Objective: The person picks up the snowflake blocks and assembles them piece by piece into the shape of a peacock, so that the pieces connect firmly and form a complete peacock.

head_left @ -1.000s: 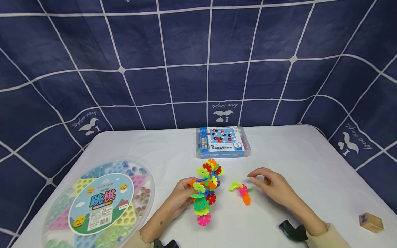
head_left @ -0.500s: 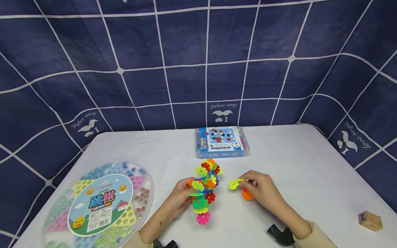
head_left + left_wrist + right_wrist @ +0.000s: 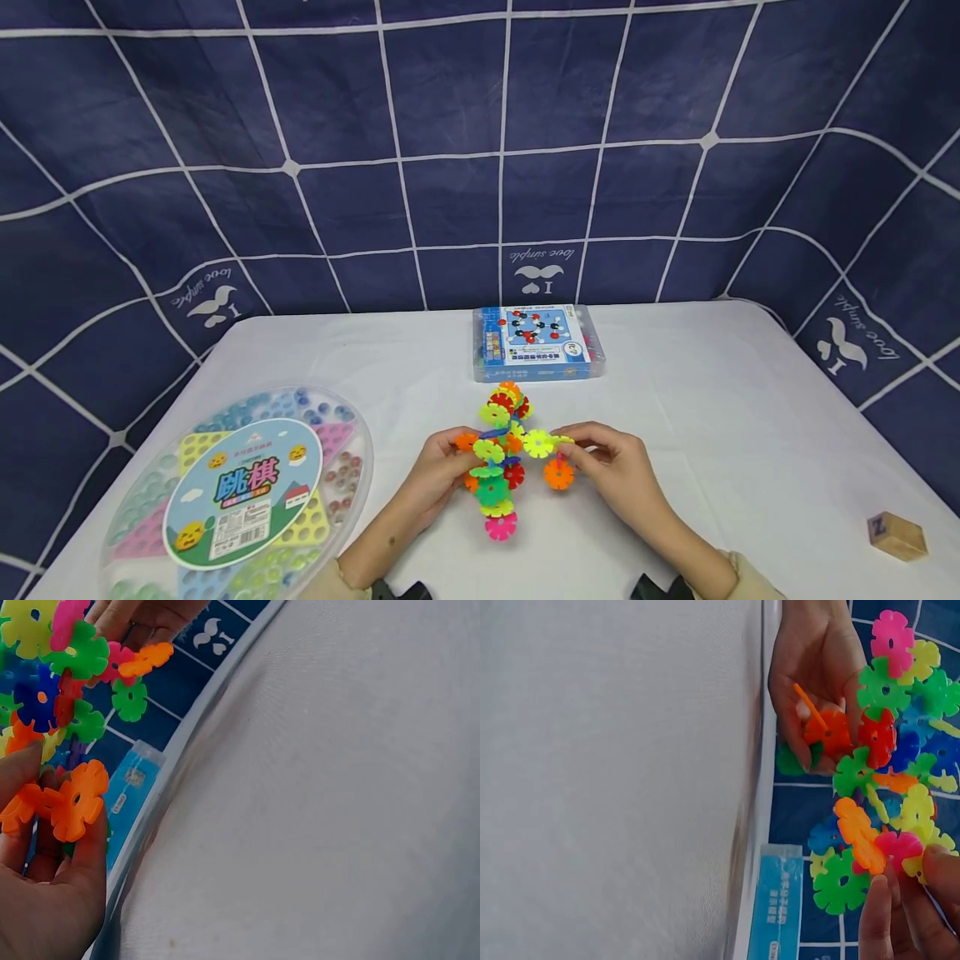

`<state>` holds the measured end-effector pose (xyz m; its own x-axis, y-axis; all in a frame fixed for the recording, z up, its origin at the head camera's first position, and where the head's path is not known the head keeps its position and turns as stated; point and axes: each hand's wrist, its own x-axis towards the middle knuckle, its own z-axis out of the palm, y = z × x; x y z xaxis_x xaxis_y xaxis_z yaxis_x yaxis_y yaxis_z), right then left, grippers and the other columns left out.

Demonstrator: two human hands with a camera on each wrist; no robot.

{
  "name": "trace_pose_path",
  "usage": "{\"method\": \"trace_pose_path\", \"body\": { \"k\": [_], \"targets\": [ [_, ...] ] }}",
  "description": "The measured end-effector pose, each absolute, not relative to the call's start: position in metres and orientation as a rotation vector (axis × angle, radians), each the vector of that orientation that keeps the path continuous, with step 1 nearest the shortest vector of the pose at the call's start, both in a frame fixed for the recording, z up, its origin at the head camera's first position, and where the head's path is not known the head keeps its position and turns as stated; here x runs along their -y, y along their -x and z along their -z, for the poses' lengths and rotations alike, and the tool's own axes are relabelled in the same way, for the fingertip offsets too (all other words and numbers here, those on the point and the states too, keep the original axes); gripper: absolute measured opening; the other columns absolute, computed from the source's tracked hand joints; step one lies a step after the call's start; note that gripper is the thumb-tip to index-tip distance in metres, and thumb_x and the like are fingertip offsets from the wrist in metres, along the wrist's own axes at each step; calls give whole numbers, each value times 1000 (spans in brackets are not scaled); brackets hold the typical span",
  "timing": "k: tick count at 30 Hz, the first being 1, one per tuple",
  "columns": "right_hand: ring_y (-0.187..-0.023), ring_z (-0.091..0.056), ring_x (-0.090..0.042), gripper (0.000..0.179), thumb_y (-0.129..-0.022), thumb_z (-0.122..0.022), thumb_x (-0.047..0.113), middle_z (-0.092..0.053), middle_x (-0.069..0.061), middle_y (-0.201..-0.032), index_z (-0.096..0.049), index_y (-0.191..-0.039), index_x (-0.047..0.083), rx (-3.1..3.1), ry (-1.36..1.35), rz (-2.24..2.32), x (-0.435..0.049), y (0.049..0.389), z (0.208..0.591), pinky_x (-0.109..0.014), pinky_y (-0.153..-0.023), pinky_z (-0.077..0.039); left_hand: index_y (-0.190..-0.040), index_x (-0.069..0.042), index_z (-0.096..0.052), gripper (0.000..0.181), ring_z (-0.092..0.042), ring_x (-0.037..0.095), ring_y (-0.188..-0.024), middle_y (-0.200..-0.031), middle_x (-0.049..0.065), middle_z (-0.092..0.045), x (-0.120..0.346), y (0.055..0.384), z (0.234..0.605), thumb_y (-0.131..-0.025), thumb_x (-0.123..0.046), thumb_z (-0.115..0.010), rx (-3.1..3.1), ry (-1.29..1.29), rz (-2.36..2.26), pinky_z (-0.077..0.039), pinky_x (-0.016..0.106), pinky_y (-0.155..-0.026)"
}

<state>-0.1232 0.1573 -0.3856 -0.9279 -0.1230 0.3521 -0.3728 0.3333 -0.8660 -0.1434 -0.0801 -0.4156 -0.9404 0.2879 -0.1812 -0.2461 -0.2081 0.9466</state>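
My left hand holds a tall, many-coloured build of interlocking plastic snowflake discs by its left side. In the left wrist view, fingers curl around orange discs on that side. My right hand pinches a small cluster of snowflake discs, with yellow, orange and pink ones showing. In the right wrist view, thumb and fingertips grip it near its pink disc. The cluster is held up close to the right side of the tall build; whether they touch, I cannot tell.
A round Chinese checkers set with marbles lies at the left. Behind the hands is a clear box with a molecule picture. A wooden block lies at far right. Navy gridded cloth hangs behind the white table.
My right hand has come in from the right, taken up the small snowflake-disc cluster from the table, and carried it left to the tall build. The left hand has kept its hold, barely moving.
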Motion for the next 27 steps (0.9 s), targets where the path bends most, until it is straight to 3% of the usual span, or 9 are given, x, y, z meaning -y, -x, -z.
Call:
{"method": "trace_pose_path", "body": {
  "k": [9, 17, 20, 27],
  "targets": [
    [-74, -61, -10, 13, -79, -74, 6, -68, 10, -87, -72, -89, 15, 2427, -446, -1545, -156, 125, 390, -26, -60, -54, -106, 10, -62, 26, -63, 16, -77, -93, 11, -67, 75, 141, 415, -81, 4, -61, -1782, -65, -2185, -54, 27, -72],
    [-70, -59, -7, 18, -78, -73, 0, -68, 11, -85, -73, -90, 13, 2454, -507, -1364, -161, 130, 398, -24, -58, -52, -123, 3, -55, 46, -59, 23, -98, -116, 13, -60, 72, 141, 414, -81, -3, -72, -1764, -233, -2113, -50, 32, -85],
    [-73, -59, -6, 16, -80, -73, 4, -68, 10, -86, -73, -91, 15, 2481, -535, -1387, -162, 130, 399, -24, -60, -52, -121, 5, -56, 46, -58, 22, -100, -115, 13, -60, 72, 140, 414, -80, -5, -73, -1770, -231, -2105, -49, 31, -86],
    [-53, -48, -7, 28, -78, -76, 19, -68, 6, -96, -71, -105, 16, 2555, -598, -1538, -163, 131, 398, -21, -45, -42, -122, 7, -55, 43, -58, 23, -103, -118, 16, -59, 74, 141, 415, -82, 0, -69, -1668, -190, -2156, -48, 34, -87]
  ]
}}
